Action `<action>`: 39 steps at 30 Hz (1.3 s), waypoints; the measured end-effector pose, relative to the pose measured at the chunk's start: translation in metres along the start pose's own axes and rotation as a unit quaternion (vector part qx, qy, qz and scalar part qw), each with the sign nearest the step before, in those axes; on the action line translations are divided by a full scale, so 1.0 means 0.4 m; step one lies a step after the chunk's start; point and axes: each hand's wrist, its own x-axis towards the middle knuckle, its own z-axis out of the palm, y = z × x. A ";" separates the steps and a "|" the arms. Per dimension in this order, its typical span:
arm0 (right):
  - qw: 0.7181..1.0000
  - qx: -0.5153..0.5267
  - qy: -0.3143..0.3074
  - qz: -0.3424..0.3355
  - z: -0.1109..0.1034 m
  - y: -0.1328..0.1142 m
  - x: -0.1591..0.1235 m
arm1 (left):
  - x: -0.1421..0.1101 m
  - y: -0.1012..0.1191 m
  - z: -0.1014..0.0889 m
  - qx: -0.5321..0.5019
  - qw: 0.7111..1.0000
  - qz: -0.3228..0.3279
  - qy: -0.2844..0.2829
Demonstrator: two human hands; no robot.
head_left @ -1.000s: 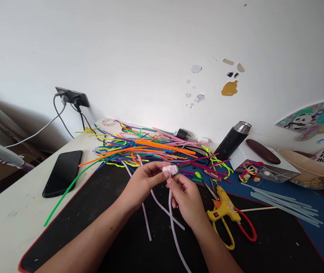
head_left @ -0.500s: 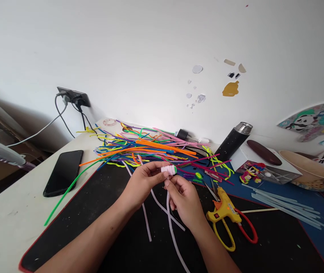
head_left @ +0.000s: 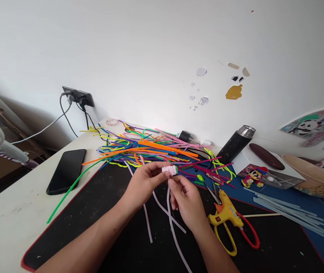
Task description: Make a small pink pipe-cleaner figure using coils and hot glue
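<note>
Between the thumb and fingers of my left hand (head_left: 147,180) is a small coil of pale pink pipe cleaner (head_left: 168,171), with green showing at its right end. Just below the coil, my right hand (head_left: 183,193) pinches the loose pale pipe cleaner (head_left: 172,231), whose tail curves down toward the front edge of the view. Two other pale strands lie under my hands, one of them a pipe cleaner (head_left: 148,223) left of the tail. To the right of my right hand rests a yellow glue gun (head_left: 225,214) on top of scissors (head_left: 250,233) with red and yellow handles.
A heap of coloured pipe cleaners (head_left: 150,146) covers the back of the desk. A phone (head_left: 66,170) lies left. On the right are a black flask (head_left: 236,146), a tissue box (head_left: 276,168), a small figurine (head_left: 254,177) and glue sticks (head_left: 290,212). A black mat (head_left: 93,216) lies under my arms.
The whole view has shifted slightly, so things sit a little further right and lower. Both hands keep nearly the same hold on the coil and its tail.
</note>
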 end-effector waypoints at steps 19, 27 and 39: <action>0.998 0.037 0.031 -0.047 -0.007 0.010 0.006 | -0.002 0.004 0.004 0.018 0.999 0.003 -0.033; 0.998 0.002 0.027 -0.055 -0.005 0.002 -0.002 | 0.003 -0.001 -0.002 -0.011 0.996 -0.044 -0.074; 0.998 0.002 0.036 -0.042 -0.006 -0.002 -0.007 | 0.001 -0.007 -0.014 -0.025 0.993 -0.052 -0.104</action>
